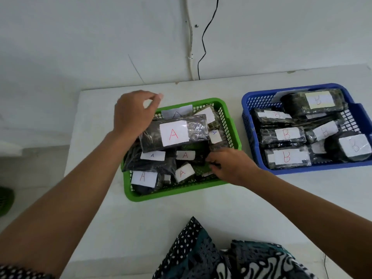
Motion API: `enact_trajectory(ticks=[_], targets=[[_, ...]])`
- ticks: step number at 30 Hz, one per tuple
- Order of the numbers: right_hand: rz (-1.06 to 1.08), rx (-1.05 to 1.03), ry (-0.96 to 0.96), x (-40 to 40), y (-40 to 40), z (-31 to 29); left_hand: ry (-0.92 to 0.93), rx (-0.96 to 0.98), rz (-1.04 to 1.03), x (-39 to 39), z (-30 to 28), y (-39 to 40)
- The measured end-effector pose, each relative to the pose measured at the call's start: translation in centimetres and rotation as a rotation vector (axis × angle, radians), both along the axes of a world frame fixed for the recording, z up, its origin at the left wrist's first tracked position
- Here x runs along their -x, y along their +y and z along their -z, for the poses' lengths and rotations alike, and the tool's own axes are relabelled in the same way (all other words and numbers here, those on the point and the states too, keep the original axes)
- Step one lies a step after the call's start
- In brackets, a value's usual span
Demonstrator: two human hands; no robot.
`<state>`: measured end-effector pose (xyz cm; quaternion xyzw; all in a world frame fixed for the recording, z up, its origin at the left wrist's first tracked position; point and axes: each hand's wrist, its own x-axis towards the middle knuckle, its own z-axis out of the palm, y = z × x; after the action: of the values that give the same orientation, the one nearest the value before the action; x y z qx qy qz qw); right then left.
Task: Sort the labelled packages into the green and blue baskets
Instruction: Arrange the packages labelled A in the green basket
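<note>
Patterned black-and-teal cloth [217, 256] nearest, at the white worktop's [141, 222] near edge. Beyond it, green basket [181, 191], piled with dark wrapped packages labelled A. Right hand [231, 167] over the basket's near right corner, fingers [213, 161] curled down among the packages; whether gripping one, cannot tell. Left hand [132, 113] over the basket's far left corner, behind the large package [174, 132] with a red A lying topmost across the pile; fingers bent, thumb and forefinger close together, nothing visibly pinched, grip on the package cannot be told. Right of the green basket, apart from it, blue basket [253, 141], filled with packages labelled B. Behind both, white wall with a black cable [205, 37].
</note>
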<state>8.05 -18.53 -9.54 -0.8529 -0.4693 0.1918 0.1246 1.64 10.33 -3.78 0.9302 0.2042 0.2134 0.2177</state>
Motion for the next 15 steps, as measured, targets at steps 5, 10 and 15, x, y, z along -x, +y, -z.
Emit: enact_trajectory(ticks=[5, 10, 15], targets=[[-0.084, 0.42, 0.099, -0.6, 1.5, 0.2, 0.056, 0.002, -0.074, 1.7, -1.3, 0.0], [-0.149, 0.525, 0.156, -1.0, 2.2, 0.6, 0.097, -0.02, 0.013, 6.7, 1.2, -6.0], [-0.159, 0.526, 0.161, -0.8, 2.2, 0.1, -0.02, -0.06, 0.039, 12.1, 5.4, -13.5]])
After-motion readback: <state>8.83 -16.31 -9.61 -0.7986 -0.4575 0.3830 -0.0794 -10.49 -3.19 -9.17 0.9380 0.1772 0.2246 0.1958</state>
